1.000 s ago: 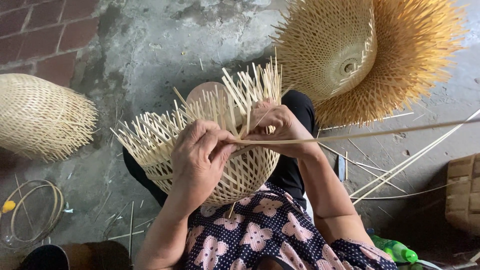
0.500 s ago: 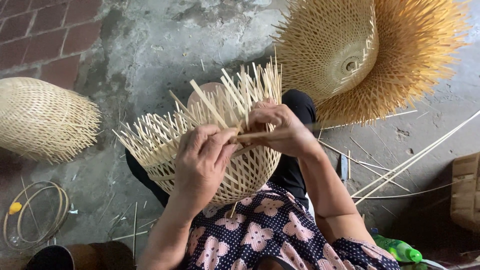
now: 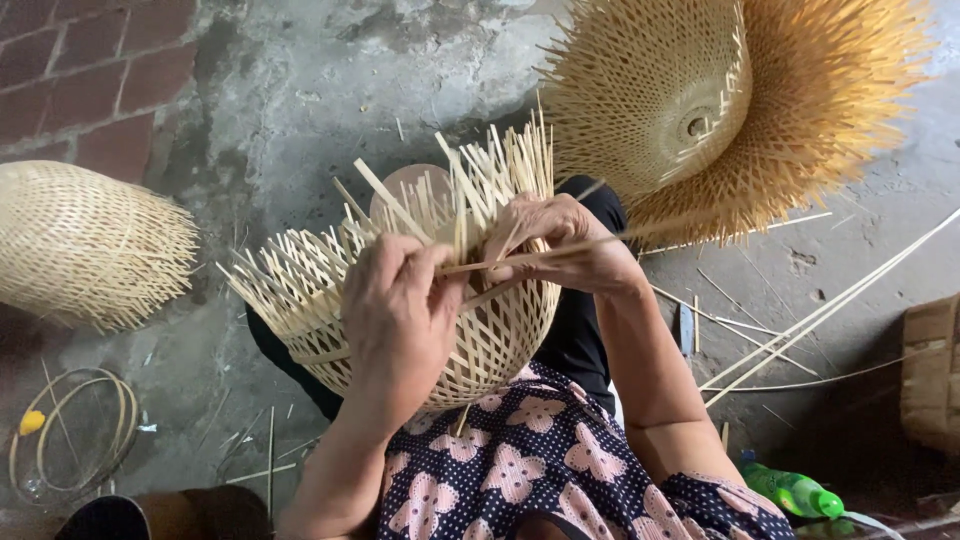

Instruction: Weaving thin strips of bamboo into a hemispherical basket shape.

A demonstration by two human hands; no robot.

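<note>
Concrete floor (image 3: 300, 90), finished baskets around. Left hand (image 3: 400, 310) pinched on basket (image 3: 490, 340) stakes; right hand (image 3: 560, 245) closed on strip (image 3: 660, 228). Risk: strip snaps if bent sharply, stakes slip loose.

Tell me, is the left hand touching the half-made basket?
Touching. The head view shows the left hand lying on the woven basket, fingers pinching among its upright strips.

Woven basket (image 3: 85, 245) left, large frayed basket (image 3: 740, 100) right, green bottle (image 3: 795, 490), hoop coil (image 3: 70, 435)
</note>
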